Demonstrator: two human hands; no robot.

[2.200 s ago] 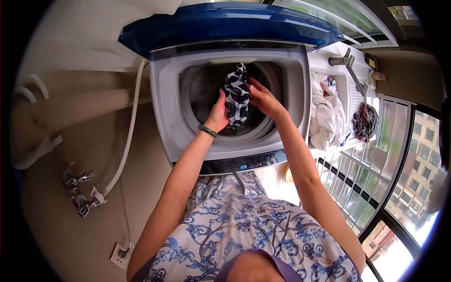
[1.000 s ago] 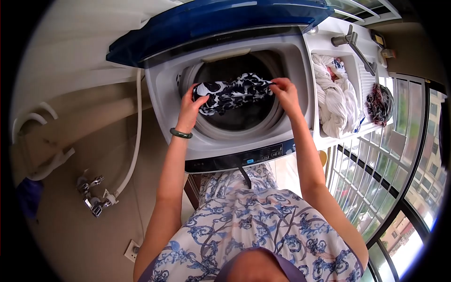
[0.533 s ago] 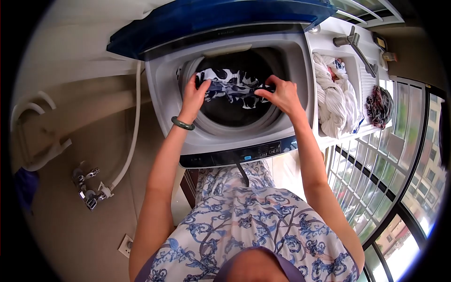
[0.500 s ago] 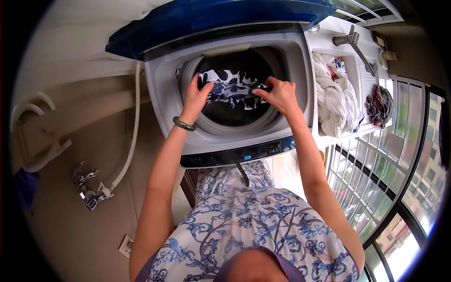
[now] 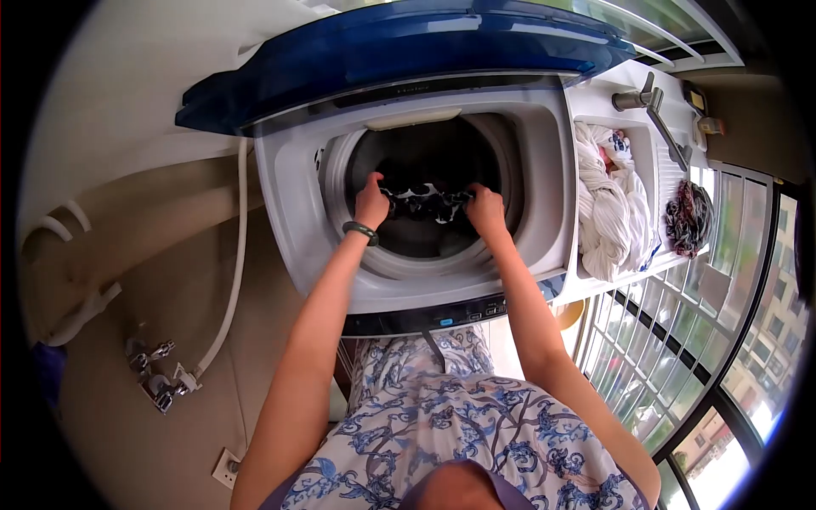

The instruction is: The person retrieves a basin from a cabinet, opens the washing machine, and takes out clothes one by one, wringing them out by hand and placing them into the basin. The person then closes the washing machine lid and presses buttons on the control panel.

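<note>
A black-and-white patterned garment [image 5: 422,204] stretches between my two hands, low inside the drum of the top-loading washing machine [image 5: 548,200]. My left hand [image 5: 371,206], with a dark bangle at the wrist, is closed on the garment's left end. At its right end, my right hand [image 5: 487,212] grips the cloth with fingers curled. The lower part of the garment blends into the dark drum [image 5: 416,236] and is hard to make out. The blue lid [image 5: 408,47] stands raised behind the opening.
Right of the machine, white laundry [image 5: 614,212] fills a sink with a grey faucet [image 5: 650,102] beside it. A dark bundled cloth [image 5: 688,217] lies on the ridged board. A white hose [image 5: 236,272] runs down the left wall to a metal tap [image 5: 161,382].
Both hands have gone down deeper into the drum with the garment. It was spread wide near the opening and now looks narrower and more bunched. The view has shifted slightly.
</note>
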